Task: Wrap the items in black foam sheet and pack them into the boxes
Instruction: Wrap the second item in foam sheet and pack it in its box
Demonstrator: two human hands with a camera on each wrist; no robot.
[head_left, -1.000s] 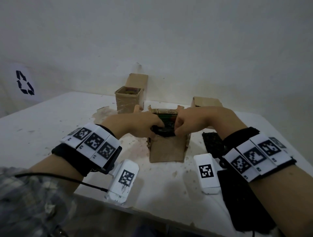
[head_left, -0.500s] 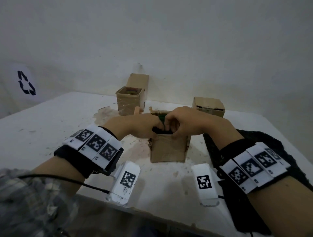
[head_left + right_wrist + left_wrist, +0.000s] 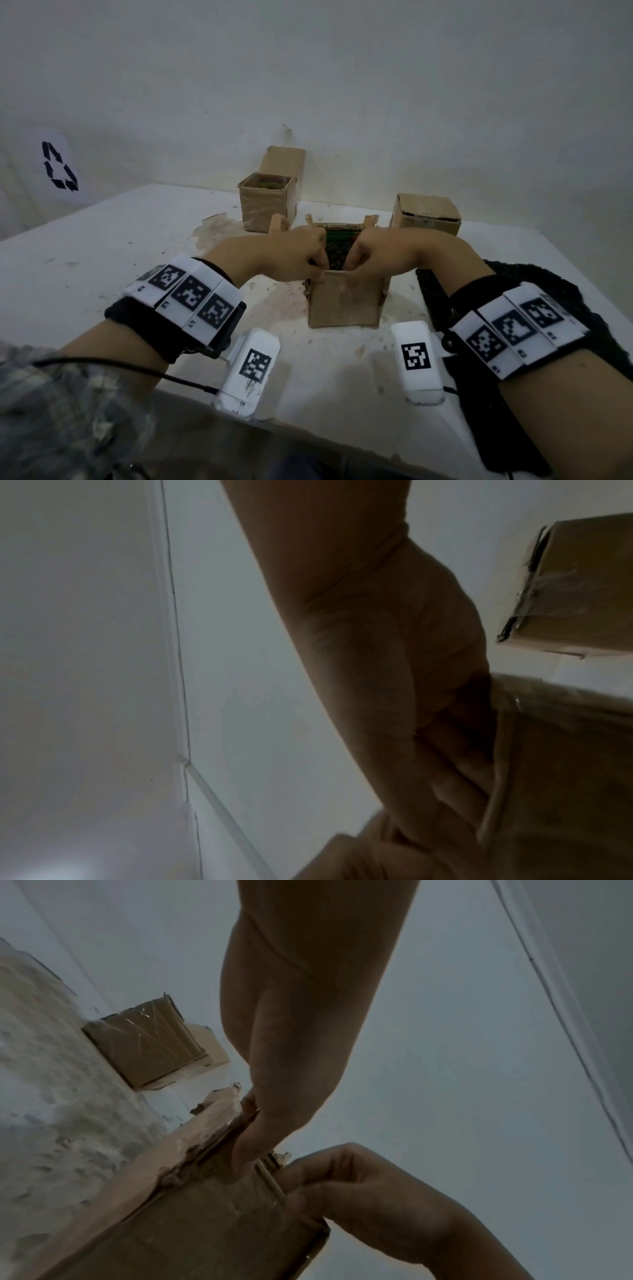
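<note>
A small open cardboard box [image 3: 344, 305] stands mid-table. Inside it sits an item wrapped in black foam [image 3: 337, 248], with a green edge showing at the far side. My left hand [image 3: 301, 257] and right hand [image 3: 373, 255] meet at the box's near rim, each pinching the front wall with its fingertips. In the left wrist view my left thumb [image 3: 253, 1139] lies on the outside of the box [image 3: 171, 1218], and the right hand [image 3: 359, 1191] pinches the rim beside it. The right wrist view shows my right hand [image 3: 394, 669] against the box [image 3: 565, 750].
A black foam sheet [image 3: 513, 281] lies on the table under my right forearm. An open box [image 3: 265, 202] with something coloured inside stands at the back left, a closed box [image 3: 426, 214] at the back right. The white table [image 3: 102, 240] ends just below my wrists.
The foam-wrapped item has gone down into the middle box. Both hands moved from gripping the bundle above the box to pinching its near rim.
</note>
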